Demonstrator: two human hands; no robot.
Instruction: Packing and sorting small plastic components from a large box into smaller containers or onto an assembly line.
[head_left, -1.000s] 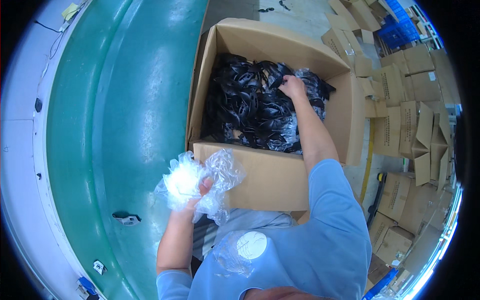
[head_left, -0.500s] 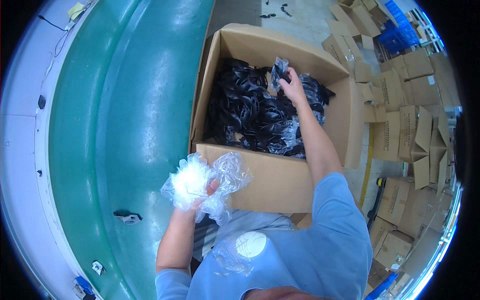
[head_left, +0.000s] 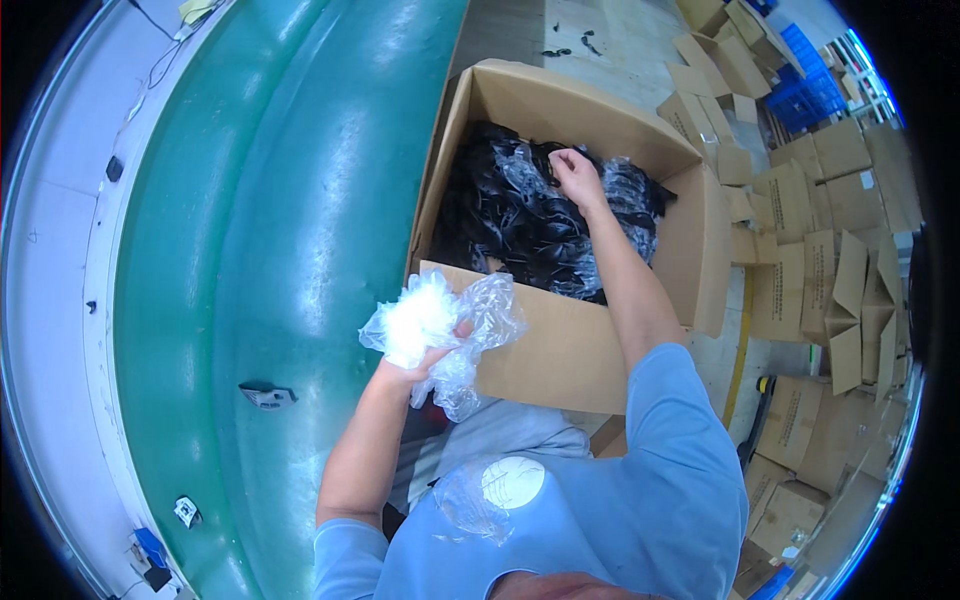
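My left hand (head_left: 432, 362) is closed around a bunch of crumpled clear plastic bags (head_left: 425, 315), beside the near left corner of a large open cardboard box (head_left: 550, 345). Heaps of curved black plastic parts (head_left: 530, 225) fill the box floor, some wrapped in clear film. Over the far side of the heap, my right hand (head_left: 577, 178) has its fingers bent and drawn together; what they hold, if anything, is hidden. Just left of those fingers lies a black part in a clear bag (head_left: 520, 170).
A green work surface (head_left: 300, 290) runs along my left, carrying a small dark-and-grey part (head_left: 268, 396) and a small white piece (head_left: 187, 511). Stacked and opened cardboard boxes (head_left: 790, 210) crowd the right side. A blue crate (head_left: 805, 95) stands at the far right.
My right hand has moved down and slightly left; the bagged black part it held up now lies on the heap beside it. My left hand keeps the plastic bags and appears farther right and higher.
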